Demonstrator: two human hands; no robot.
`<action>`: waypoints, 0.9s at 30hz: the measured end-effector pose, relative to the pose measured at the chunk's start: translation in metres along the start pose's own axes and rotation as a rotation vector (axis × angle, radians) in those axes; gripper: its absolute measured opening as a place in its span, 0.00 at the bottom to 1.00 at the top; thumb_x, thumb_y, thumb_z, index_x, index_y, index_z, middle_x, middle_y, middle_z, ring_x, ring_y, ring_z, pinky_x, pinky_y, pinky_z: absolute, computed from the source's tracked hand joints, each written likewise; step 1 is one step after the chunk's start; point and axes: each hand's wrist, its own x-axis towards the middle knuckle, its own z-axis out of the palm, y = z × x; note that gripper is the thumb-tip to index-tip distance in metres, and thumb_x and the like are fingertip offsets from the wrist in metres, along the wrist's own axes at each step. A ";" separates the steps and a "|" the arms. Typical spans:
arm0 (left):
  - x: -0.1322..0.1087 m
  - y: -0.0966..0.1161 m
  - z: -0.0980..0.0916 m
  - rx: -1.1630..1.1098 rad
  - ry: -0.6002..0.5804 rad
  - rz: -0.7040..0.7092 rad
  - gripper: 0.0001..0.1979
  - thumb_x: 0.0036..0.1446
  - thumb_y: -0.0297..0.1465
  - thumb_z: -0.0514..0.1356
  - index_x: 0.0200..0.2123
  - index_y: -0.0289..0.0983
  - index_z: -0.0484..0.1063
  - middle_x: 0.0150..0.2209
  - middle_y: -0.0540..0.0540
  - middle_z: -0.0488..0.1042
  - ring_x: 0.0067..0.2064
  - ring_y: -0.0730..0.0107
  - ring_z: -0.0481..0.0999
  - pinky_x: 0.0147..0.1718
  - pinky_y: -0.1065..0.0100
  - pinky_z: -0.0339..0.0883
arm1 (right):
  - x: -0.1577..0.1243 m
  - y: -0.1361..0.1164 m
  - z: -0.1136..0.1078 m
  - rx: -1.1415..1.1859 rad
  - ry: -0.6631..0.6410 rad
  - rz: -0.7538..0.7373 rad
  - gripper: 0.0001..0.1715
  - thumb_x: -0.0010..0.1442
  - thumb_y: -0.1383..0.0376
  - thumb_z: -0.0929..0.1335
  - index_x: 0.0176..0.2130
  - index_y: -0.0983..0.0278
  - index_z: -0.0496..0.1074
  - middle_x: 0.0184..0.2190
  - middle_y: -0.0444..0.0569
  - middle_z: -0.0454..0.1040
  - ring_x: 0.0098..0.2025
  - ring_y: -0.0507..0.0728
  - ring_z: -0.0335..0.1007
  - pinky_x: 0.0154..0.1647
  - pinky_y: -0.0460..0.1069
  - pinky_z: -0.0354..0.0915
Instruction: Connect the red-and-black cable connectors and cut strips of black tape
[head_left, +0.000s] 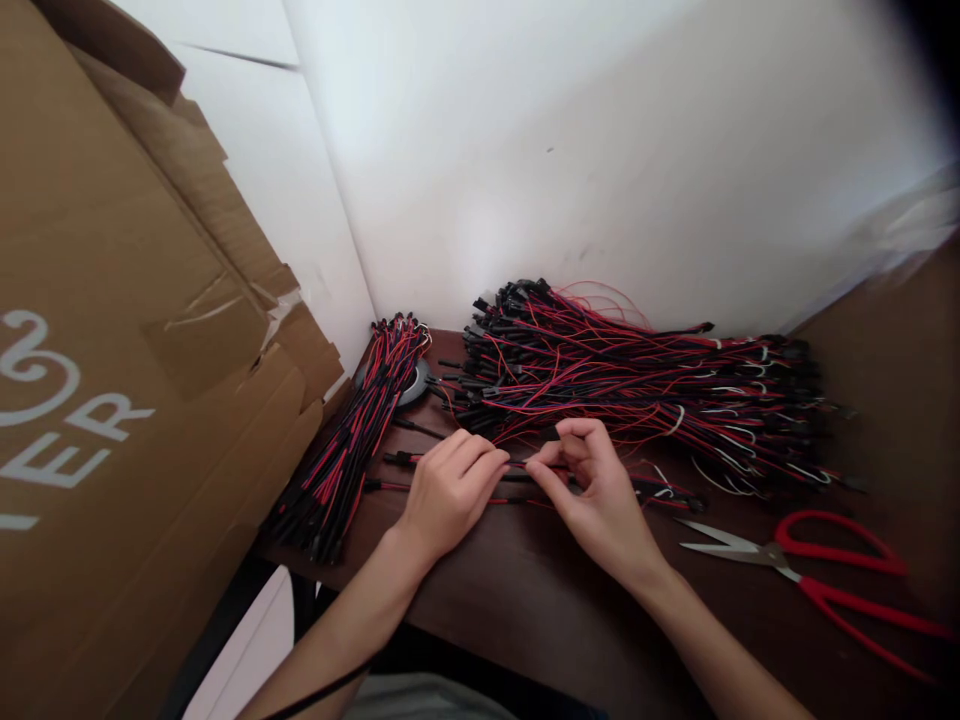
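Observation:
A thin red-and-black wire cable [517, 464] lies crosswise just above the dark table. My left hand [452, 492] is closed over it, palm down, and the cable's black connector end [401, 458] sticks out on the left. My right hand [598, 497] pinches the same cable a little to the right, thumb against the curled fingers. A small dark piece [551, 433] shows at its index finger; I cannot tell what it is. Another cable [386, 487] runs beneath both hands, partly hidden by them.
A large heap of similar cables [585, 365] lies by the white wall [525, 200]. To its left are a smaller bundle [352, 440] and a grey tape roll [417, 385] partly under it. Red-handled scissors [772, 553] lie open at right. A cardboard box [150, 350] stands left.

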 end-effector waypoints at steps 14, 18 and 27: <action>-0.009 -0.029 -0.019 0.021 0.095 -0.361 0.08 0.59 0.27 0.61 0.43 0.39 0.75 0.52 0.42 0.73 0.54 0.57 0.67 0.53 0.52 0.61 | 0.016 -0.001 -0.026 0.304 0.208 0.103 0.29 0.48 0.61 0.76 0.41 0.58 0.57 0.27 0.40 0.72 0.32 0.52 0.70 0.36 0.49 0.69; -0.006 -0.027 -0.019 -0.191 0.201 -0.463 0.05 0.61 0.27 0.58 0.34 0.37 0.74 0.43 0.43 0.76 0.48 0.61 0.73 0.51 0.56 0.64 | 0.016 0.003 -0.025 0.272 0.194 0.101 0.29 0.48 0.59 0.76 0.41 0.57 0.57 0.26 0.40 0.72 0.31 0.53 0.71 0.35 0.49 0.69; 0.000 -0.024 -0.020 -1.089 0.535 -0.929 0.18 0.47 0.34 0.70 0.42 0.36 0.74 0.32 0.48 0.79 0.36 0.69 0.79 0.44 0.65 0.71 | 0.014 0.006 -0.020 0.197 0.113 0.062 0.25 0.52 0.59 0.74 0.42 0.57 0.57 0.27 0.40 0.72 0.31 0.54 0.71 0.35 0.50 0.67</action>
